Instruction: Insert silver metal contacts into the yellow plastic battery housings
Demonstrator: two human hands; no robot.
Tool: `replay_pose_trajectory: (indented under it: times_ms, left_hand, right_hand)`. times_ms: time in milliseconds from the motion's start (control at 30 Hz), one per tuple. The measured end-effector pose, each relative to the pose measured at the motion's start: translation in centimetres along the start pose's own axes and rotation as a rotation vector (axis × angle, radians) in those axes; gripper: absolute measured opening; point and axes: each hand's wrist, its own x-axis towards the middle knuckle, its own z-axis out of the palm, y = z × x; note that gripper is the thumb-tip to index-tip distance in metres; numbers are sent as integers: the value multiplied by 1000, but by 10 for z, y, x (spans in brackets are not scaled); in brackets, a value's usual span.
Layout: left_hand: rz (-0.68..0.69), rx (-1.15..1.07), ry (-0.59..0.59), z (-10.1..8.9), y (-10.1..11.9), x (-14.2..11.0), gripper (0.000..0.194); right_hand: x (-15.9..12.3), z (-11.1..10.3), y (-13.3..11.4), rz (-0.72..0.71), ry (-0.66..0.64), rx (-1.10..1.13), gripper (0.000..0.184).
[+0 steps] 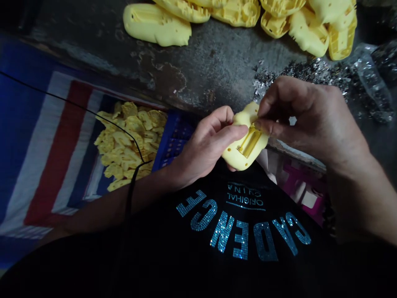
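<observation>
My left hand (208,142) grips a yellow plastic shell (238,160) from its left side, thumb lying across the top. The shell is rounded, with small holes and a rectangular battery-type recess facing up; a small metal piece shows at the recess's lower end. My right hand (297,111) is closed in a pinch at the recess's upper right end, thumb and forefinger touching the shell there. Whatever sits between those fingertips is hidden or too small to name. Small shiny metal parts (305,73) lie heaped on the bench just beyond my right hand.
Several more yellow shells (158,25) lie along the far side of the dark, worn bench (211,66). A clear plastic bag (372,78) rests at the right. Down to the left, a blue crate (173,136) stands by piled yellow pieces (130,140). A black cord (102,116) crosses there.
</observation>
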Motion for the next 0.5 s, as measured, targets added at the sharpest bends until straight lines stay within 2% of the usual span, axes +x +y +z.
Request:
replay_pose_trajectory:
  times_ms: [133,300,500]
  left_hand:
    - [-14,3,-6,-2,-1,1,30]
    - [-27,-40,-23,-4,-2,2,33]
    - [-32,-75,-19,-2,-1,0,33]
  right_hand:
    - [-6,1,1,-26,33,-59,4]
    - [-20,11,16,-133,175,21,12]
    - [-36,34,22,-334,298,-214,27]
